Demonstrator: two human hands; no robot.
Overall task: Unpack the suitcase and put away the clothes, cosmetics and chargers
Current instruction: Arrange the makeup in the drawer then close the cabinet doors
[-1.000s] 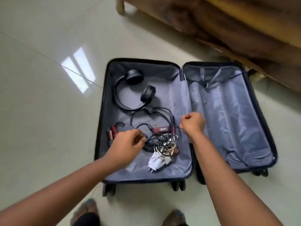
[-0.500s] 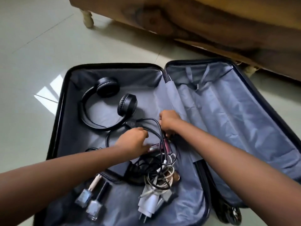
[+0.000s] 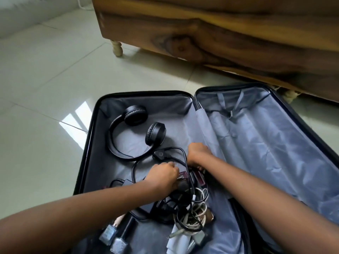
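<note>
Left hand (image 3: 163, 174) and right hand (image 3: 197, 156), fingers curled, pinch cosmetics (image 3: 183, 176) among cables (image 3: 190, 208), frame centre; next, likely lifting them free.

Both hands, left hand (image 3: 162, 176) and right hand (image 3: 197, 154), reach into the cable tangle (image 3: 185, 202) inside the open suitcase (image 3: 88, 143). Black headphones (image 3: 135, 132) lie beyond the tangle, and nail polish bottles (image 3: 113, 235) lie nearer the person.

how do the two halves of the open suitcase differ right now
The left half holds things: black headphones, tangled cables and nail polish bottles. The right half shows only its lining. The left half's lining looks darker grey and fairly smooth; the right half's is paler, bluish and wrinkled, with loose straps near its top. Both lie flat on the tiled floor with black rims.
</note>
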